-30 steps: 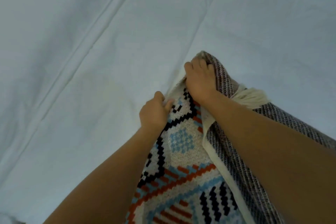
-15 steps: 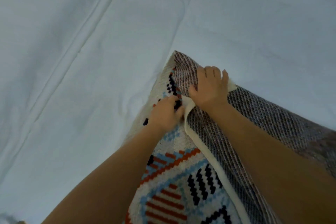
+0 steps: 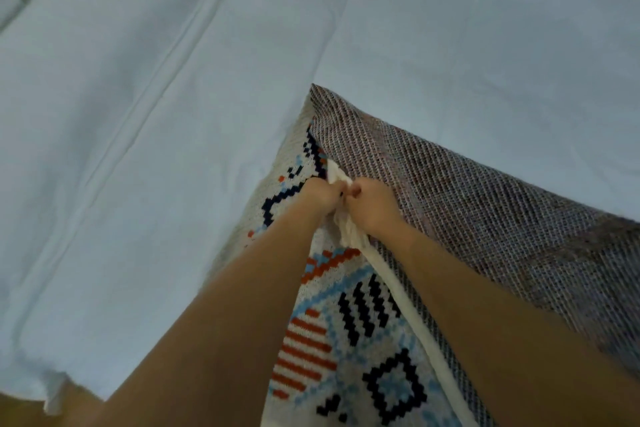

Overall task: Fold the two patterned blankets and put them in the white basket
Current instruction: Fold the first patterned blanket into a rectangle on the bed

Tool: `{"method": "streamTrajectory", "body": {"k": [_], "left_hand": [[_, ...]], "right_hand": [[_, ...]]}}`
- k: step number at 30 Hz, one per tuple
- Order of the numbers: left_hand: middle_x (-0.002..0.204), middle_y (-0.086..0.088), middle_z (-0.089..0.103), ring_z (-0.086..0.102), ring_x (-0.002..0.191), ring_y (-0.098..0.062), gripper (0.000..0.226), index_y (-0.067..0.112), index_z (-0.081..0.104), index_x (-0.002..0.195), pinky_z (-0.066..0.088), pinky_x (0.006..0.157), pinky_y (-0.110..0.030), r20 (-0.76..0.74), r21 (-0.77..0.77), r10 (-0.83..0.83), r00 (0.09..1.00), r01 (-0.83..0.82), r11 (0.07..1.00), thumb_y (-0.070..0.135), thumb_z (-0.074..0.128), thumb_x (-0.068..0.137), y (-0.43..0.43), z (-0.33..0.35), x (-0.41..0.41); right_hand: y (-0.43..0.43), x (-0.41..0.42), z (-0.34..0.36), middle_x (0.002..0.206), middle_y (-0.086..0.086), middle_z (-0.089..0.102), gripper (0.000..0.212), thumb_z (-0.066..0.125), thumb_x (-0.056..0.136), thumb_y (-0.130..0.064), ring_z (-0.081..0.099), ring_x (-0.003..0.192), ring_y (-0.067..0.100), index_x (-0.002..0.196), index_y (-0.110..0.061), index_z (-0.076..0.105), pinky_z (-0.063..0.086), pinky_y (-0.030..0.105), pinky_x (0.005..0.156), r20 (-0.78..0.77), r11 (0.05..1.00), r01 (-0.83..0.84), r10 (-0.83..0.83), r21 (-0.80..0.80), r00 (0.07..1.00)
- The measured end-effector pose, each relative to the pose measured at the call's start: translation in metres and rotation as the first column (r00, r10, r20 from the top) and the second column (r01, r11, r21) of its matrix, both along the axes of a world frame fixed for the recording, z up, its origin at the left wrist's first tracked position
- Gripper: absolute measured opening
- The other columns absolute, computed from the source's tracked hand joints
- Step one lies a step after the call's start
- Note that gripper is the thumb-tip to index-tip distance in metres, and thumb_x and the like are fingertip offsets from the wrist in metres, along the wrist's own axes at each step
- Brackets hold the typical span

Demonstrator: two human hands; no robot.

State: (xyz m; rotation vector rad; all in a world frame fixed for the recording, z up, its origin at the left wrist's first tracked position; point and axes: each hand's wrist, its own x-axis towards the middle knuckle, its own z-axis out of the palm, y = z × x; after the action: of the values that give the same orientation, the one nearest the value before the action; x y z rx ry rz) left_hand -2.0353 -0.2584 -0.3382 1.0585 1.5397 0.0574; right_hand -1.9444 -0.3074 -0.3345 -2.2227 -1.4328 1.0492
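With left hand [image 3: 320, 198] and right hand [image 3: 373, 207] pinching the cream yarn tassel [image 3: 346, 234] on the geometric-patterned woven blanket [image 3: 363, 340], we should square its corners.

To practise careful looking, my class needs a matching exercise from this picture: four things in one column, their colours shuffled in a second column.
1 sheet
2 blanket's top side
3 blanket's turned-over underside
4 blanket's hem

a grey-brown weave
b cream
c plain pale white
d orange, blue and black shapes

Pairs: 1-c, 2-d, 3-a, 4-b
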Motion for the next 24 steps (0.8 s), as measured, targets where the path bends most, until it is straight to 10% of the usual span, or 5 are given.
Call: {"method": "streamTrajectory", "body": {"k": [7, 12, 16, 20, 24], "left_hand": [[0.056, 0.001, 0.034, 0.029, 0.049, -0.011, 0.037, 0.016, 0.03, 0.056, 0.023, 0.045, -0.024, -0.101, 0.313, 0.212, 0.972, -0.171, 0.934, 0.006, 0.042, 0.089, -0.036, -0.01, -0.024], [0.057, 0.001, 0.05, 0.05, 0.054, -0.015, 0.03, 0.016, 0.044, 0.06, 0.041, 0.049, -0.021, -0.089, 0.285, 0.27, 0.959, -0.236, 0.929, 0.009, 0.048, 0.089, -0.075, -0.01, -0.077], [0.063, -0.002, 0.061, 0.065, 0.081, -0.032, 0.028, 0.016, 0.053, 0.064, 0.053, 0.08, -0.046, -0.041, 0.232, 0.424, 0.905, -0.404, 0.885, 0.008, 0.049, 0.09, -0.097, -0.009, -0.119], [0.068, -0.008, 0.059, 0.065, 0.084, -0.036, 0.025, 0.013, 0.051, 0.063, 0.052, 0.072, -0.043, -0.04, 0.201, 0.492, 0.869, -0.476, 0.856, 0.005, 0.048, 0.086, -0.113, -0.007, -0.157], [0.089, -0.01, 0.065, 0.062, 0.08, -0.026, 0.03, 0.011, 0.061, 0.088, 0.049, 0.069, -0.034, 0.157, -0.191, 0.651, 0.742, -0.624, 0.758, 0.031, 0.038, 0.091, -0.121, -0.002, -0.176]], "right_hand": [[-0.047, 0.002, -0.022, 0.104, 0.014, 0.055, 0.01, 0.05, 0.087, -0.019, 0.051, 0.091, 0.026, 0.091, -0.01, 0.047, 0.044, 0.038, 0.073, 0.096, 0.999, 0.002, 0.002, -0.041, 0.995], [-0.082, -0.028, -0.031, 0.133, 0.011, 0.035, 0.091, 0.066, 0.068, -0.06, 0.034, 0.123, 0.029, 0.135, -0.012, 0.026, 0.041, 0.044, 0.096, 0.314, 0.954, -0.262, 0.295, -0.144, 0.902], [-0.104, -0.048, -0.034, 0.119, 0.013, 0.047, 0.052, 0.06, 0.082, -0.023, 0.045, 0.107, 0.027, 0.127, -0.009, 0.036, 0.043, 0.036, 0.076, 0.459, 0.974, -0.224, 0.193, 0.015, 0.867], [-0.12, -0.063, -0.023, 0.113, 0.01, 0.049, 0.026, 0.049, 0.086, -0.008, 0.047, 0.104, 0.026, 0.112, -0.009, 0.046, 0.039, 0.032, 0.072, 0.349, 0.921, -0.389, 0.368, -0.01, 0.862], [-0.147, -0.102, -0.016, 0.111, 0.01, 0.052, 0.018, 0.045, 0.091, -0.011, 0.054, 0.098, 0.027, 0.109, -0.008, 0.049, 0.042, 0.034, 0.075, 0.249, 0.812, -0.584, 0.571, -0.028, 0.782]]}}
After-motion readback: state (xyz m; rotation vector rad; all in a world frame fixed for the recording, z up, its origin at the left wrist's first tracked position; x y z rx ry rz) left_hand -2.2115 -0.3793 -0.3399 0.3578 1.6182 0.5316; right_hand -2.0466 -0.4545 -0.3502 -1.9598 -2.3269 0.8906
